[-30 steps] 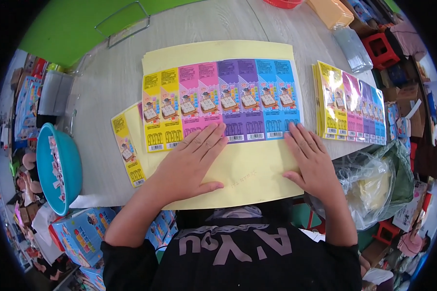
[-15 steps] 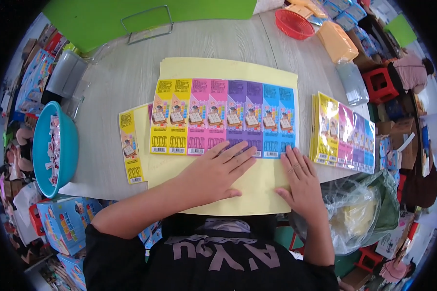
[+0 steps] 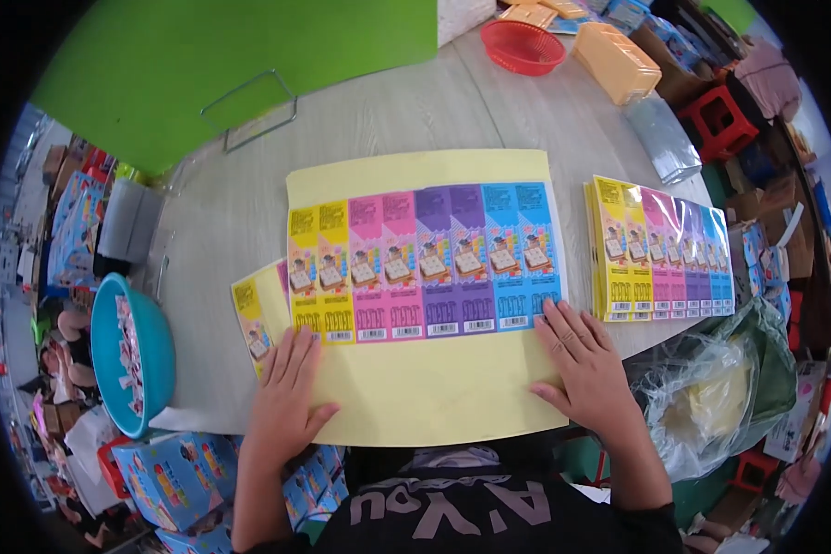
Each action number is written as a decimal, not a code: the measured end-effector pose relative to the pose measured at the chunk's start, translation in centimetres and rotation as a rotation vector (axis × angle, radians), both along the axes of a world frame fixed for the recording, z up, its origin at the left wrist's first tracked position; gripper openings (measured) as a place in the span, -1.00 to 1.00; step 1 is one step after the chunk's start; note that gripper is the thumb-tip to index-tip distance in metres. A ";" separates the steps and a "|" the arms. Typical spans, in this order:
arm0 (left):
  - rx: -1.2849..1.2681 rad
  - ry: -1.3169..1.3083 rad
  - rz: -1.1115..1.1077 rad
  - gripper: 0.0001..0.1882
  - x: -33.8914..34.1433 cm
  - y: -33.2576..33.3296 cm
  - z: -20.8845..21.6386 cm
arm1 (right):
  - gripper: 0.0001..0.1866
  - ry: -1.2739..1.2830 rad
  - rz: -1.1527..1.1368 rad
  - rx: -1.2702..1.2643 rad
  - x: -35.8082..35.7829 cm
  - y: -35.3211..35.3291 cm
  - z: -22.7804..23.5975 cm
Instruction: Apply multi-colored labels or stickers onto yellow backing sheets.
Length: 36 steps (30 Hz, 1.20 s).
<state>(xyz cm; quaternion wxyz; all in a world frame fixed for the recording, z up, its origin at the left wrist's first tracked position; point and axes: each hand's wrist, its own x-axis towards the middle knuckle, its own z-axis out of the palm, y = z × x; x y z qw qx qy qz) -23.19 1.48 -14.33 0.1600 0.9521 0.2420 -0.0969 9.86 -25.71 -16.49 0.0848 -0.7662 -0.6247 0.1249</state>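
A printed sheet of labels [image 3: 431, 263], banded in yellow, pink, purple and blue, lies on a larger pale yellow sheet of paper [image 3: 425, 397]. My left hand [image 3: 284, 397] rests flat, fingers stretched, with its fingertips on the lower left corner of the printed sheet. At the lower right corner, my right hand [image 3: 584, 369] lies flat too, fingers extended and thumb apart. Neither hand grips anything. A yellow printed strip [image 3: 252, 309] shows beside my left fingertips, partly covered by the pale sheet. To the right lies a stack of similar glossy printed sheets [image 3: 663, 254].
A teal basin [image 3: 162, 369] with small wrapped pieces stands at the left. A wire stand [image 3: 249, 111] sits before a green panel [image 3: 249, 55]. Far right are a red basket [image 3: 523, 48], an orange bin [image 3: 617, 63] and clear plastic sleeves [image 3: 663, 138]. A plastic bag [image 3: 702, 406] hangs by the near right edge.
My left hand has slid left across the printed sheet, from its lower middle to the lower left corner. My right hand keeps to the lower right corner. The whole view has shifted somewhat.
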 end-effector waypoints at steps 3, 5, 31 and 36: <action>0.042 -0.021 0.037 -0.10 -1.4 -0.1 -0.4 | -0.16 0.014 0.011 0.035 -0.3 0.4 0.1; 0.067 -0.056 0.038 -0.10 -1.6 -0.4 -0.8 | -0.20 -0.039 0.013 0.071 -0.5 0.4 0.0; 0.078 -0.256 -0.007 -0.24 -2.3 0.6 -2.5 | -0.58 -0.529 0.553 0.140 -0.2 9.6 2.3; 0.044 -0.310 0.083 -0.18 -1.9 -0.3 -2.7 | -0.65 -0.761 0.420 0.247 0.9 9.5 5.2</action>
